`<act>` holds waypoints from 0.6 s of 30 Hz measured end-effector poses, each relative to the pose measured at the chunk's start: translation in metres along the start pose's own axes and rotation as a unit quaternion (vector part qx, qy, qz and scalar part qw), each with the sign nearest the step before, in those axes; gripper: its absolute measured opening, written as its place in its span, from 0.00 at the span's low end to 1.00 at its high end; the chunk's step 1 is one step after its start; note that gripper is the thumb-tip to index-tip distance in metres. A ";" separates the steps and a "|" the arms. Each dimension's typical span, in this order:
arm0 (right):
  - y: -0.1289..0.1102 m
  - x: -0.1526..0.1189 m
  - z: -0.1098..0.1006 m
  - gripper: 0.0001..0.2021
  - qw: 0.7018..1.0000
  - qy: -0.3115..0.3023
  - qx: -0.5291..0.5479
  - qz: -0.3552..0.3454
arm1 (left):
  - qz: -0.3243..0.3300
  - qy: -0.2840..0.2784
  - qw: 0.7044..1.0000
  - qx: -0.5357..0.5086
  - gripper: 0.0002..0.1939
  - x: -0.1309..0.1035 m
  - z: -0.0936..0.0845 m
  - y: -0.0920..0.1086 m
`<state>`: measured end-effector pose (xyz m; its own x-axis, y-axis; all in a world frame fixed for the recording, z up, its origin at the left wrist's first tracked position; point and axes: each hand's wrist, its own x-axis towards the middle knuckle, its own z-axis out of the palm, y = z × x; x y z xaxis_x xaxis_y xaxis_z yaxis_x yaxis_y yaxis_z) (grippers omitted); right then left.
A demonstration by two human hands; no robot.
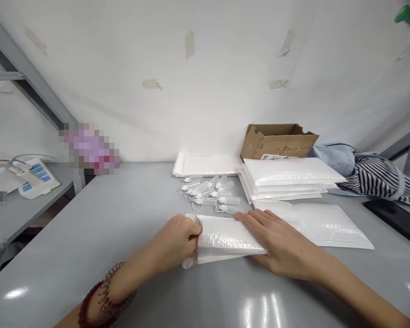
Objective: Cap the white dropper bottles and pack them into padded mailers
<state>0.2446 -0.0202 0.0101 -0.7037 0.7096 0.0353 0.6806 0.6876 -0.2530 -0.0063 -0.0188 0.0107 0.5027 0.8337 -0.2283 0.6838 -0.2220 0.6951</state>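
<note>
A white bubble mailer (pixel 228 237) lies across the front middle of the grey table, between my two hands. My left hand (pixel 179 241) is closed on its left end, at a clear flap. At the mailer's right end, my right hand (pixel 276 241) grips it with the fingers on top and the thumb beneath the lower edge. Just behind the mailer lie several small translucent bottles (pixel 208 191) with thin loops. Another white mailer (pixel 331 225) rests flat beyond my right hand, partly covered by it.
Behind stand a stack of white mailers (pixel 290 173), an open cardboard box (pixel 280 141) and flat white packaging (pixel 208 165). To the right are striped cloth (pixel 375 175) and a black phone-like object (pixel 396 221). A pixelated purple item (pixel 90 146) is at the back left.
</note>
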 end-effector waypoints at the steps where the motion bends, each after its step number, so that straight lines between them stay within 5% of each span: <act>1: 0.000 0.000 0.001 0.30 1.000 0.009 0.001 -0.004 | 0.005 -0.031 0.998 -0.049 0.11 -0.001 -0.001 0.001; 4: -0.002 0.001 0.002 0.29 0.999 0.032 0.005 -0.014 | 0.038 -0.129 0.978 -0.160 0.12 -0.007 -0.009 0.009; 7: -0.003 0.002 0.002 0.29 0.999 0.040 -0.004 -0.020 | 0.055 -0.158 0.970 -0.178 0.11 -0.012 -0.020 0.014; 9: -0.004 0.003 0.004 0.28 0.999 0.042 -0.016 -0.018 | 0.031 -0.123 0.978 -0.163 0.10 -0.014 -0.028 0.012; 12: -0.003 0.003 0.006 0.27 0.998 0.054 -0.027 -0.015 | -0.052 0.033 0.994 -0.087 0.11 -0.013 -0.037 0.002; 14: -0.001 0.004 0.009 0.26 0.997 0.068 -0.029 -0.015 | -0.092 0.088 0.991 -0.036 0.14 -0.011 -0.040 -0.007; 18: 0.000 0.004 0.018 0.26 0.992 0.101 -0.073 -0.022 | -0.074 -0.054 0.995 -0.046 0.15 -0.002 -0.034 -0.017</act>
<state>0.2380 -0.0203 -0.0076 -0.6877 0.6853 0.2396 0.6832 0.7225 -0.1056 -0.0367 0.0000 0.0225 0.4576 0.7937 -0.4007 0.7053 -0.0496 0.7072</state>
